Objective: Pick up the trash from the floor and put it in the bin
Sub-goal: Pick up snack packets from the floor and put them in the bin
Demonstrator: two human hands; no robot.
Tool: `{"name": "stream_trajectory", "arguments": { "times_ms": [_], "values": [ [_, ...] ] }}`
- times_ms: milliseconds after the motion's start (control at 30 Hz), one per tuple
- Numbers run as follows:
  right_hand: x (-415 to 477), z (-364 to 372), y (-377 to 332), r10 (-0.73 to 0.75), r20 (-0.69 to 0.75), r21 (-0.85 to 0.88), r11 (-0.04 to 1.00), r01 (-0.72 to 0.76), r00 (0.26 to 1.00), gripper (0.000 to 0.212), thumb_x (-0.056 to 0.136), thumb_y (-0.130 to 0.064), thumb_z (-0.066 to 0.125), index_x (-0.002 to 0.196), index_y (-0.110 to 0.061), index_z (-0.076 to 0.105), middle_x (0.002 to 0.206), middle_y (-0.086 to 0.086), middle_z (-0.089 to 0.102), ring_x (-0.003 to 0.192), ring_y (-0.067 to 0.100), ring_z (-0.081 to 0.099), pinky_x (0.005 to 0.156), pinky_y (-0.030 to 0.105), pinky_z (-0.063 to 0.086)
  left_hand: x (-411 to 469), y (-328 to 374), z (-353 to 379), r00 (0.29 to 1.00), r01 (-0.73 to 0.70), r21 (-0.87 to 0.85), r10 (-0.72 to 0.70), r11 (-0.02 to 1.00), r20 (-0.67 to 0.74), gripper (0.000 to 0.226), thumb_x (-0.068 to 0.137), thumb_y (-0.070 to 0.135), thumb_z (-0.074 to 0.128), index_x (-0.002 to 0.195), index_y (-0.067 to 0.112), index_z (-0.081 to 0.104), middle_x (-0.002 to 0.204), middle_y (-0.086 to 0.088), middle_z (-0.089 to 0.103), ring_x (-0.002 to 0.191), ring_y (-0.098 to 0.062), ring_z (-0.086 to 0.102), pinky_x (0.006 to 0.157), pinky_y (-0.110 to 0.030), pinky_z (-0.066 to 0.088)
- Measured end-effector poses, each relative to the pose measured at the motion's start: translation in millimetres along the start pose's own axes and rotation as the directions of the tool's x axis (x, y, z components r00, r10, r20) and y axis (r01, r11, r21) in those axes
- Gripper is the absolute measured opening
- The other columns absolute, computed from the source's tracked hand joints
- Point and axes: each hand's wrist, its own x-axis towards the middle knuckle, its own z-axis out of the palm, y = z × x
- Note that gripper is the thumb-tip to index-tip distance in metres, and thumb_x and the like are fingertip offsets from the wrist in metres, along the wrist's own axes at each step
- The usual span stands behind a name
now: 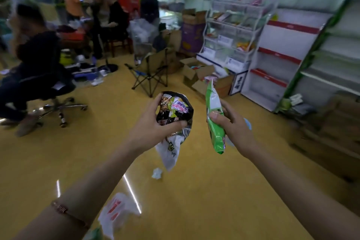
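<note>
My left hand (155,124) grips a crumpled bunch of black snack wrappers (175,109), with a white wrapper (171,152) hanging below it. My right hand (231,122) holds a green and white snack packet (214,115) upright between thumb and fingers. Both hands are raised in front of me above the yellow floor. On the floor below lie a small crumpled white paper (157,173) and a white plastic bag with red print (115,214). No bin is plainly visible.
A folding camp chair (150,70) and open cardboard boxes (196,73) stand ahead. White shelving units (276,54) line the right side. People sit at the left, one on a wheeled office chair (60,107). Yellow floor (194,191) spreads around me.
</note>
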Motion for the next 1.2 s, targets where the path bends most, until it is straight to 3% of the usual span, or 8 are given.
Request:
{"name": "stream_trajectory", "arguments": {
  "times_ms": [200, 367, 467, 600, 800, 900, 1033, 1200],
  "values": [
    [31, -114, 28, 0.038, -0.115, -0.018, 0.999, -0.040, 0.993, 0.079, 0.058, -0.063, 0.060, 0.132, -0.038, 0.049, 0.117, -0.007, 0.062, 0.095, 0.001, 0.063, 0.068, 0.009, 0.047, 89, 28, 102, 0.994, -0.052, -0.013, 0.053, 0.999, 0.097, 0.094, 0.047, 0.063, 0.080, 0.124, 0.055, 0.027, 0.134, 0.010, 0.044, 0.115, -0.014, 0.056, 0.097, -0.039, 0.049],
    [51, -189, 57, 0.061, -0.194, -0.031, 0.997, -0.068, 0.979, 0.074, 0.061, -0.063, 0.062, 0.130, -0.038, 0.052, 0.115, -0.006, 0.065, 0.102, 0.009, 0.063, 0.081, 0.027, 0.048, 140, 38, 170, 0.988, -0.071, -0.029, 0.075, 0.997, 0.134, 0.087, 0.046, 0.061, 0.077, 0.119, 0.057, 0.031, 0.131, 0.012, 0.044, 0.116, -0.012, 0.054, 0.098, -0.039, 0.048],
    [64, -218, 71, 0.074, -0.209, -0.031, 0.996, -0.082, 0.975, 0.070, 0.061, -0.062, 0.062, 0.127, -0.041, 0.051, 0.115, -0.009, 0.064, 0.101, 0.005, 0.062, 0.083, 0.026, 0.047, 162, 39, 196, 0.982, -0.082, -0.038, 0.088, 0.996, 0.166, 0.080, 0.051, 0.054, 0.079, 0.114, 0.057, 0.031, 0.118, 0.025, 0.042, 0.111, -0.006, 0.053, 0.092, -0.030, 0.049],
    [84, -241, 88, 0.105, -0.227, -0.024, 0.993, -0.113, 0.968, 0.050, 0.064, -0.059, 0.063, 0.112, -0.059, 0.047, 0.114, -0.015, 0.062, 0.098, 0.000, 0.062, 0.079, 0.020, 0.047, 198, 35, 219, 0.978, -0.092, 0.009, 0.088, 0.996, 0.189, 0.094, 0.062, 0.042, 0.083, 0.139, 0.037, 0.029, 0.119, 0.018, 0.040, 0.105, 0.000, 0.049, 0.088, -0.022, 0.043],
    [134, -272, 114, 0.149, -0.286, -0.048, 0.984, -0.169, 0.947, 0.046, 0.067, -0.056, 0.063, 0.109, -0.062, 0.043, 0.111, -0.025, 0.057, 0.100, -0.005, 0.058, 0.069, 0.009, 0.047, 279, 23, 254, 0.952, -0.110, -0.036, 0.115, 0.993, 0.283, 0.087, 0.047, 0.060, 0.074, 0.123, 0.055, 0.032, 0.126, 0.016, 0.043, 0.116, -0.009, 0.052, 0.096, -0.033, 0.048],
    [169, -288, 122, 0.151, -0.329, -0.049, 0.983, -0.176, 0.932, 0.054, 0.064, -0.059, 0.061, 0.115, -0.058, 0.045, 0.116, -0.020, 0.058, 0.102, -0.002, 0.060, 0.070, 0.009, 0.048, 333, 17, 269, 0.943, -0.123, -0.066, 0.138, 0.990, 0.303, 0.102, 0.048, 0.060, 0.076, 0.136, 0.048, 0.027, 0.136, 0.011, 0.040, 0.121, -0.013, 0.050, 0.102, -0.040, 0.045],
    [217, -311, 131, 0.168, -0.383, -0.020, 0.982, -0.190, 0.908, 0.083, 0.062, -0.061, 0.062, 0.139, -0.036, 0.043, 0.126, 0.003, 0.059, 0.105, 0.016, 0.062, 0.079, 0.026, 0.051, 405, 14, 282, 0.920, -0.113, -0.120, 0.150, 0.986, 0.362, 0.111, 0.047, 0.061, 0.080, 0.140, 0.045, 0.023, 0.136, 0.003, 0.044, 0.122, -0.014, 0.050, 0.103, -0.042, 0.044],
    [268, -324, 135, 0.134, -0.449, -0.063, 0.982, -0.181, 0.884, 0.080, 0.061, -0.063, 0.062, 0.135, -0.040, 0.044, 0.126, 0.003, 0.057, 0.097, 0.014, 0.062, 0.065, 0.015, 0.048, 477, 16, 295, 0.898, -0.130, -0.158, 0.184, 0.979, 0.400, 0.104, 0.046, 0.065, 0.079, 0.133, 0.051, 0.025, 0.136, 0.001, 0.046, 0.121, -0.015, 0.051, 0.102, -0.043, 0.044]
  ]
}}
